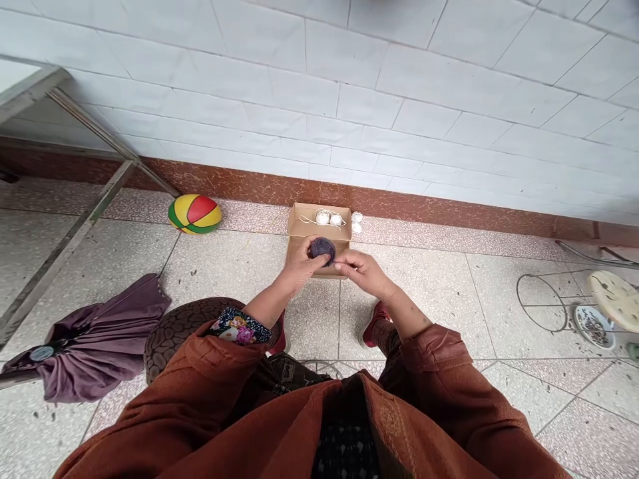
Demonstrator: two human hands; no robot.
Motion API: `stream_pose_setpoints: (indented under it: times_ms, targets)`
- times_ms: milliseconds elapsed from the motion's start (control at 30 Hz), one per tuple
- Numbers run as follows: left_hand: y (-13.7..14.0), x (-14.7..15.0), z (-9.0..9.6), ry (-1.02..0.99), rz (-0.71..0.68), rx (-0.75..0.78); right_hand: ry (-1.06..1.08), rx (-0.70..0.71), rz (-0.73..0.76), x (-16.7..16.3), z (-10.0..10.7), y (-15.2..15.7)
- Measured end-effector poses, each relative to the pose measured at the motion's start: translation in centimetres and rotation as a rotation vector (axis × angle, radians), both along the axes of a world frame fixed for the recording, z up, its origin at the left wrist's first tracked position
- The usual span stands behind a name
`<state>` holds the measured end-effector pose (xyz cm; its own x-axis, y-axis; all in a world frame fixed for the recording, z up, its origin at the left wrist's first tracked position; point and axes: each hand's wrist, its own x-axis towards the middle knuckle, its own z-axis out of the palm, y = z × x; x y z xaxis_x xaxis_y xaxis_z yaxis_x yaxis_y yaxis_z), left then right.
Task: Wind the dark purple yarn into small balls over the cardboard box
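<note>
A dark purple-grey ball of yarn (pixel 322 249) is in my left hand (pixel 302 263), whose fingers wrap around its left side with the thumb across the front. My right hand (pixel 363 271) is just right of the ball, thumb and forefinger pinched together at what looks like its yarn end. The strand itself is too thin to make out clearly. Beneath both hands an open cardboard box (pixel 294 226) sits on the floor by the wall. White balls of yarn (pixel 323 218) with loose strands lie in its far part.
Small white pieces (pixel 356 222) lie beside the box. A colourful ball (pixel 194 214) rests near a metal frame (pixel 107 193) on the left. A folded purple umbrella (pixel 107 339) lies on the floor. At right are a bowl of seed-like bits (pixel 594 327) and a cream stool seat (pixel 615 298).
</note>
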<state>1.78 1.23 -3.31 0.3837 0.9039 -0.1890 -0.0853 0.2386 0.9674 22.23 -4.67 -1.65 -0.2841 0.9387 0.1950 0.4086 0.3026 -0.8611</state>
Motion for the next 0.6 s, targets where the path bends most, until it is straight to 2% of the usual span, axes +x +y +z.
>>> stream_pose_setpoints:
  times_ms: [67,167,267,433,533,600]
  targets:
    - [-0.5,-0.2,0.2,0.001,-0.165,0.015,0.041,0.037,-0.096,0.5,0.4,0.4]
    - [-1.3,-0.5,0.8,-0.128,-0.38,-0.077,0.071,0.04,-0.204,0.8,-0.1,1.0]
    - [-1.8,-0.7,1.5,-0.301,-0.449,-0.165,0.074,-0.051,-0.268,0.6,-1.2,1.2]
    - [-1.3,-0.5,1.6,-0.435,-0.384,-0.23,0.01,-0.163,-0.271,-0.1,-2.9,1.0]
    - [-0.7,-0.4,1.2,-0.41,-0.231,-0.245,-0.068,-0.17,-0.253,-0.4,-3.3,0.8]
    - [-0.3,-0.2,0.8,-0.356,-0.121,-0.242,-0.085,-0.164,-0.173,-0.5,-3.0,0.5]
